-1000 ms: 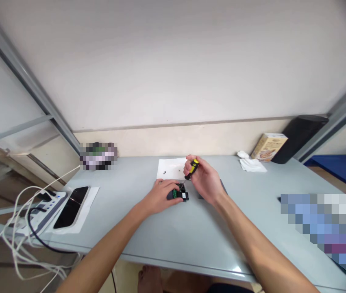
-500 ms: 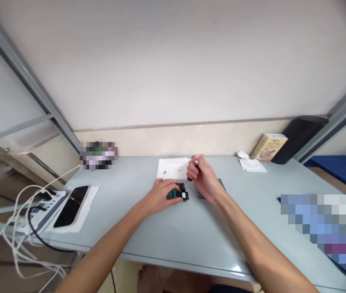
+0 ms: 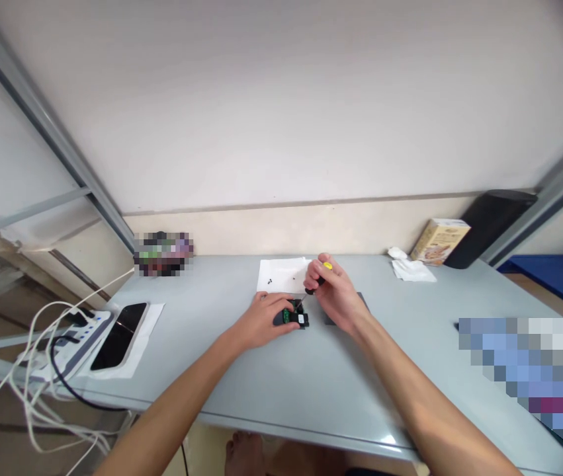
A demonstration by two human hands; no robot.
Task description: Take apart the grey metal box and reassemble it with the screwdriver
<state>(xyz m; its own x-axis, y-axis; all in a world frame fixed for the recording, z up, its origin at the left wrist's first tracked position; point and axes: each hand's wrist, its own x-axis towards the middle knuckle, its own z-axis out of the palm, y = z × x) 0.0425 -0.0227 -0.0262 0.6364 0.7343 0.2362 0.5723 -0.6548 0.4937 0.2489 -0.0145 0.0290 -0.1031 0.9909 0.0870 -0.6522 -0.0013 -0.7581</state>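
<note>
Left hand: grasping; thumb and fingers brace the opened electronic device (image 3: 301, 319); hand (image 3: 264, 318) is on the near side of the white paper sheet.
Right hand: clenched around the screwdriver (image 3: 314, 287); hand (image 3: 333, 291) overlaps the sheet's right edge in view.
Device: circuit board exposed, just on the near side of the white paper sheet (image 3: 284, 268), same place as before.
Screwdriver: slanted, shaft down toward the device; exact tip contact cannot be told.
Change: half a second ago the fist hid the yellow handle end; it now shows above the fingers.
Finding: in my judgement, the grip is being worked round the handle while the device stays braced.
Dark bits: likely screws (image 3: 270, 281), lying on the sheet, undisturbed.
</note>
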